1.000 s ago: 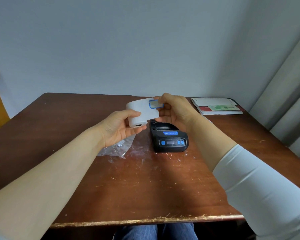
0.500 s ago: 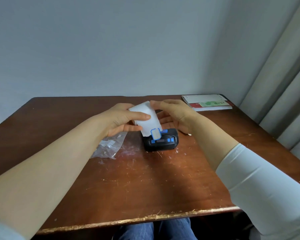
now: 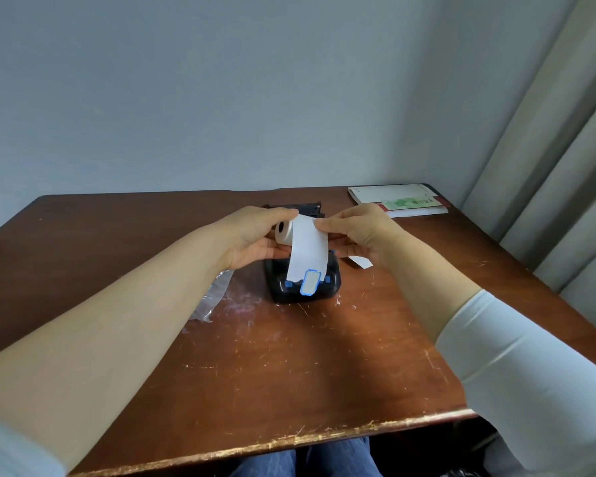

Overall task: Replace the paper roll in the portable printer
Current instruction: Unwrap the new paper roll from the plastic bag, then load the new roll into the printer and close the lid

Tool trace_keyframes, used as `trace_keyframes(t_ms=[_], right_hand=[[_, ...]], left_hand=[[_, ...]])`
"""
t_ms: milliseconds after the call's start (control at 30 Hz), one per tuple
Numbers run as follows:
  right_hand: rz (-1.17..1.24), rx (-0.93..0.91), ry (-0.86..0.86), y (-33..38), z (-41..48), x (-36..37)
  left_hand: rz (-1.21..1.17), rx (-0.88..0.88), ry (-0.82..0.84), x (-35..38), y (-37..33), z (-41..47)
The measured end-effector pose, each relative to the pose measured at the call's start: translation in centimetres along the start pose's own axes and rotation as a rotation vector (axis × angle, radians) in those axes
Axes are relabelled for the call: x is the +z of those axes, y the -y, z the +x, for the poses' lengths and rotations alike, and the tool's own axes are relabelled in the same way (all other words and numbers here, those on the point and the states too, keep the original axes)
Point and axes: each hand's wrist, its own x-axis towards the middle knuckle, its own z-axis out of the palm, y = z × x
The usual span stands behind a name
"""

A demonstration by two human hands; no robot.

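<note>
Head view. I see the white thermal paper roll (image 3: 284, 231) held above the small black portable printer with blue buttons (image 3: 303, 287), which sits mid-table on the scratched brown wooden table (image 3: 289, 366).

Left hand (image 3: 255, 237): fingers curled around the roll, thumb over the top, core end facing left toward the camera. Judgement: this keeps the axis level so the roll can drop straight into the bay.

Right hand (image 3: 362, 232): thumb and fingertips pressed together on the right edge of the loose paper tail (image 3: 307, 253), which hangs down over the printer front. A blue-bordered sticker tab (image 3: 310, 282) marks its end. Judgement: the tail is pulled free so it can lie across the tear slot once the cover shuts.

Printer cover (image 3: 300, 208) appears open, behind the hands; bay interior hidden, cannot tell if empty.

Crumpled clear plastic wrapper (image 3: 214, 297) lies left of the printer; white booklets (image 3: 399, 200) at the far right corner, well apart. Roll not yet seated.
</note>
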Motion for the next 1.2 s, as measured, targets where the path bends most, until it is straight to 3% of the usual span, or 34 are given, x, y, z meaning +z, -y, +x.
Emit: trace_keyframes(t_ms=[133, 300, 667, 867, 1000, 1200], right_hand=[[-0.05, -0.031, -0.057, -0.1, 0.9, 0.1], [-0.165, -0.114, -0.144, 0.0, 1.6, 0.9], [-0.408, -0.129, -0.187, -0.9, 2.7, 2.4], [-0.514, -0.107, -0.185, -1.3, 2.9, 2.0], [-0.578, -0.084, -0.19, -1.9, 3.4, 2.2], [-0.646, -0.051, -0.169, -2.6, 3.9, 2.6]], left_hand=[[-0.053, 0.016, -0.08, 0.3, 0.0, 0.5], [0.045, 0.073, -0.263, -0.1, 0.5, 1.7], [0.202, 0.106, -0.35, -0.2, 1.8, 3.0], [0.393, 0.144, -0.383, 0.2, 2.7, 3.5], [0.645, 0.173, -0.398, 0.3, 2.7, 4.0], [0.921, 0.236, -0.314, 0.3, 2.5, 4.4]])
